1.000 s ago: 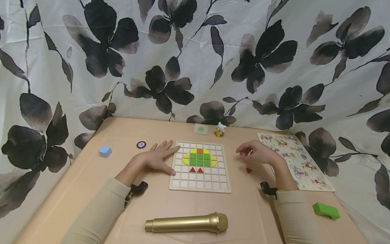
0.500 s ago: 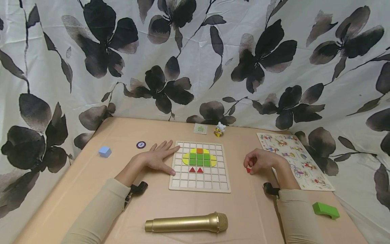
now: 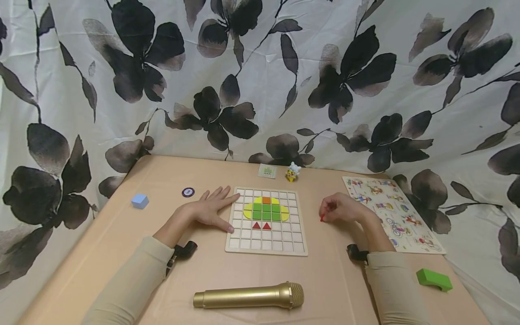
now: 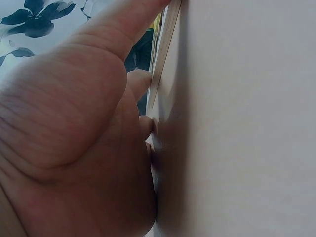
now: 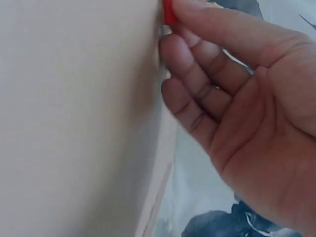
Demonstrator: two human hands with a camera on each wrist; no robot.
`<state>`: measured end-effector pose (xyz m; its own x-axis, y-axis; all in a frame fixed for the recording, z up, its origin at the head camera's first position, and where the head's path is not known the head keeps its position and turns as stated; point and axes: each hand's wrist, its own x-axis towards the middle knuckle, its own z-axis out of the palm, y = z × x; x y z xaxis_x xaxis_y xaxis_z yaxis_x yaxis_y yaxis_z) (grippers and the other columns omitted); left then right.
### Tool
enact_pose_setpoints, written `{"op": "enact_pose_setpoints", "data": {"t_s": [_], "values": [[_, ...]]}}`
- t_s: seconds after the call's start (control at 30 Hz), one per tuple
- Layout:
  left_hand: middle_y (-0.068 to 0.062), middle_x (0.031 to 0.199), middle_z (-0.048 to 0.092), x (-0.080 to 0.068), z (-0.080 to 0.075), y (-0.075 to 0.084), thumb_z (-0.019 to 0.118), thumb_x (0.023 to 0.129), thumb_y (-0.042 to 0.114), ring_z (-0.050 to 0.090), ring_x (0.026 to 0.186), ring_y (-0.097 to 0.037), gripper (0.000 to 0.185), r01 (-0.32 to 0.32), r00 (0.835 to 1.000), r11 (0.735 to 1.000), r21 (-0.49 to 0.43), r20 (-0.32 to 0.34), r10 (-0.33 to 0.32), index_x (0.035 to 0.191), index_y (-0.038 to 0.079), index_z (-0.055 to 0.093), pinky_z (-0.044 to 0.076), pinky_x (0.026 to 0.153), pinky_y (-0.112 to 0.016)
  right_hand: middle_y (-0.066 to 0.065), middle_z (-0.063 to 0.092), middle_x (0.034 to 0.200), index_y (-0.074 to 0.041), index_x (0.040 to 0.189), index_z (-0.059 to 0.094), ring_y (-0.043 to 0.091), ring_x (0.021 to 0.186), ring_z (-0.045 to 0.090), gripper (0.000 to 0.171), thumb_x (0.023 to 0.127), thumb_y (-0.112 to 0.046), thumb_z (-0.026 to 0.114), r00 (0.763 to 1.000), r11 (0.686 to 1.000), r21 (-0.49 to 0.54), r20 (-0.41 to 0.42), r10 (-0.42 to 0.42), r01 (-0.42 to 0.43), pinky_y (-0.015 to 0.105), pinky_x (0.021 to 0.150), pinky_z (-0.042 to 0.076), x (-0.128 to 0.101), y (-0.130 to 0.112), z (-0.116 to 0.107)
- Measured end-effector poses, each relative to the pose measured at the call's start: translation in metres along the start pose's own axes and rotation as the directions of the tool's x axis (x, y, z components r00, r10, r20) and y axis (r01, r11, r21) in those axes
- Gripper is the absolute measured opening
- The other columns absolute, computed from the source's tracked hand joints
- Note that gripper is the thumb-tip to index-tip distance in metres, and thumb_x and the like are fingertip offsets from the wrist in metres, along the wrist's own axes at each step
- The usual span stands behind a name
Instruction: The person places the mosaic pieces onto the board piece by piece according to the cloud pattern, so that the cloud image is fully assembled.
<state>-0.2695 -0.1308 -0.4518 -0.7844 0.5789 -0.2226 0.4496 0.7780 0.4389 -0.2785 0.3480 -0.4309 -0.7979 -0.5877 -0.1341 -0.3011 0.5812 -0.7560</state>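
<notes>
My right hand (image 3: 345, 210) pinches a small red triangular piece (image 5: 170, 12) between thumb and fingers, to the right of the white grid board (image 3: 243, 246). In the head view only a sliver of that piece shows under the fingertips. My left hand (image 3: 210, 211) lies with fingers spread, thumb and index finger touching the board's left edge; the left wrist view shows the palm (image 4: 64, 108) close beside that edge. On the board, green squares (image 3: 266, 212), yellow rounded pieces (image 3: 248, 212) and an orange square (image 3: 266, 200) form a shape. Two red triangles (image 3: 266, 226) sit below it.
A gold microphone (image 3: 248, 297) lies in front of the board. Behind it are a small card (image 3: 267, 171) and a toy figure (image 3: 292, 172). A picture board (image 3: 400, 216) and green block (image 3: 434, 280) are at right, a blue block (image 3: 140, 201) and round chip (image 3: 188, 192) at left.
My right hand reached down to the red triangle on the table, took it between its fingers, and moved slightly left towards the board. The left hand has stayed in place.
</notes>
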Motion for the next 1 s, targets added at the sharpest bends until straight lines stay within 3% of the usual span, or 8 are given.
{"op": "enact_pose_setpoints", "data": {"t_s": [0.2,0.33,0.53,0.73,1.0], "values": [[-0.018,0.176,-0.003,0.000,-0.001,0.001,0.076,0.076,0.075,-0.007,0.162,-0.043,0.119,-0.021,1.000,1.000,-0.017,-0.008,0.021,0.168,0.028,0.018,-0.007,0.125,-0.070,0.009,0.076,0.088,-0.006,0.093,0.075,0.015,0.074,0.061,0.010,0.087,0.000,0.079,0.988,1.000,-0.010,-0.153,-0.014,0.013,0.023,0.065,0.049,0.018,-0.013,0.012],[-0.021,0.175,-0.003,-0.002,-0.002,0.002,0.076,0.077,0.075,-0.007,0.161,-0.046,0.118,-0.034,0.999,0.999,-0.031,-0.007,0.034,0.168,0.026,0.019,-0.007,0.124,-0.071,0.009,0.077,0.089,-0.008,0.093,0.076,0.018,0.078,0.063,0.009,0.087,-0.002,0.081,0.979,0.999,0.010,-0.196,-0.048,0.051,0.024,0.068,0.050,0.029,-0.031,0.023],[-0.019,0.175,-0.004,-0.002,-0.001,0.000,0.077,0.078,0.072,-0.008,0.162,-0.042,0.118,-0.027,1.000,1.000,-0.006,0.003,0.027,0.168,0.026,0.018,-0.007,0.125,-0.070,0.013,0.078,0.093,-0.006,0.094,0.077,0.024,0.083,0.066,0.008,0.089,0.000,0.078,0.984,0.996,0.035,-0.162,-0.076,0.083,0.024,0.074,0.051,0.044,-0.062,0.047],[-0.017,0.176,-0.004,-0.001,-0.001,0.001,0.078,0.078,0.071,-0.007,0.162,-0.042,0.116,-0.023,1.000,1.000,-0.006,0.000,0.023,0.168,0.027,0.019,-0.006,0.125,-0.070,0.006,0.076,0.088,-0.006,0.091,0.077,0.016,0.079,0.062,0.006,0.089,-0.001,0.079,0.992,0.995,-0.010,-0.077,-0.098,0.097,0.024,0.073,0.053,0.053,-0.085,0.071],[-0.017,0.176,-0.004,-0.001,0.000,0.001,0.077,0.077,0.073,-0.008,0.162,-0.041,0.117,-0.016,1.000,1.000,-0.001,-0.001,0.016,0.168,0.028,0.019,-0.007,0.125,-0.069,-0.002,0.074,0.084,-0.009,0.090,0.078,0.013,0.075,0.061,0.010,0.086,0.000,0.082,0.995,0.992,-0.074,0.018,-0.100,0.101,0.023,0.069,0.053,0.058,-0.091,0.087]]}}
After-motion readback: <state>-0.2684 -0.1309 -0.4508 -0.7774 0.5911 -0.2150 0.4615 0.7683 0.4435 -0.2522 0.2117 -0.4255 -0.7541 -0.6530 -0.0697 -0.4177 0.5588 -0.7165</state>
